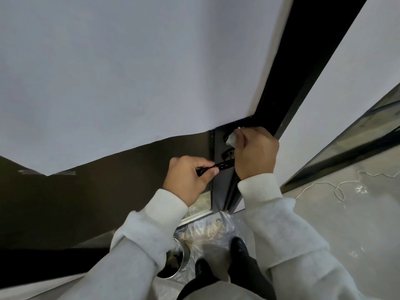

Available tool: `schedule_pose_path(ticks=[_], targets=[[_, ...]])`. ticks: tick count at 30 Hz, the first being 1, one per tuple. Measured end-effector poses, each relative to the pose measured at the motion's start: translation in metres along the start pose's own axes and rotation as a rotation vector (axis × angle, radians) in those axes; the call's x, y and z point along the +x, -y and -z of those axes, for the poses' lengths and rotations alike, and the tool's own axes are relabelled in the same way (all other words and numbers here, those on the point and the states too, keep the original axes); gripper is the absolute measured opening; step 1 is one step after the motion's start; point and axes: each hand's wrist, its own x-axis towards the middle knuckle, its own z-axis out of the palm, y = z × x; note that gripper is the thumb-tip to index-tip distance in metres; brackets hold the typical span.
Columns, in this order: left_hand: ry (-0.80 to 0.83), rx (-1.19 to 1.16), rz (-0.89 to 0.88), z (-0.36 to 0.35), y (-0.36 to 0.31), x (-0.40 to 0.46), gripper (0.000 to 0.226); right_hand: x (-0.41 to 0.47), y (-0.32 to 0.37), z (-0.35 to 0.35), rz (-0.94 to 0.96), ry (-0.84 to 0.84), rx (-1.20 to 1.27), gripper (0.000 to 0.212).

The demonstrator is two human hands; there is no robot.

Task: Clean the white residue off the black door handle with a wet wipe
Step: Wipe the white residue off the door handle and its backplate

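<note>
The black door handle juts out level from the dark edge of the door, with pale specks on it. My left hand is shut on the handle's free end, thumb over the top. My right hand sits just right of the handle and above its base. It pinches a crumpled white wet wipe against the lock plate area. The base of the handle is hidden behind my right hand.
White paper covers most of the door above a dark lower panel. A black frame runs up on the right. On the floor lie clear plastic sheeting, a round metal can, a white cord and my black shoes.
</note>
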Motion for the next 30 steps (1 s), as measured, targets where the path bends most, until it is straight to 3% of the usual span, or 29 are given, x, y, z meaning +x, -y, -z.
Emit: schedule_pose_path(ticks=[4, 9, 13, 15, 18, 23, 27, 30], targets=[[0.034, 0.03, -0.003, 0.003, -0.005, 0.006, 0.016, -0.001, -0.001, 0.001, -0.354, 0.04, 0.053, 0.035], [0.044, 0.03, 0.007, 0.002, -0.005, 0.007, 0.015, -0.002, 0.002, 0.002, -1.04, -0.048, 0.784, 0.014], [0.041, 0.042, 0.029, 0.001, -0.005, 0.006, 0.011, -0.004, -0.003, -0.004, -1.411, 0.037, 1.264, 0.023], [0.039, 0.037, 0.04, 0.0, -0.006, 0.005, 0.01, -0.003, -0.005, -0.006, -1.467, 0.109, 1.402, 0.03], [0.03, 0.052, 0.044, 0.0, -0.007, 0.005, 0.01, -0.001, -0.005, -0.006, -1.506, 0.22, 1.547, 0.019], [0.018, 0.04, 0.056, 0.0, -0.006, 0.003, 0.009, 0.004, -0.005, -0.003, -1.468, 0.247, 1.637, 0.017], [0.024, 0.07, 0.073, 0.0, -0.009, 0.002, 0.01, 0.004, 0.0, -0.007, -1.357, 0.178, 1.431, 0.015], [0.024, 0.074, 0.074, 0.0, -0.009, 0.002, 0.012, -0.003, 0.004, -0.008, -1.241, 0.038, 1.131, 0.023]])
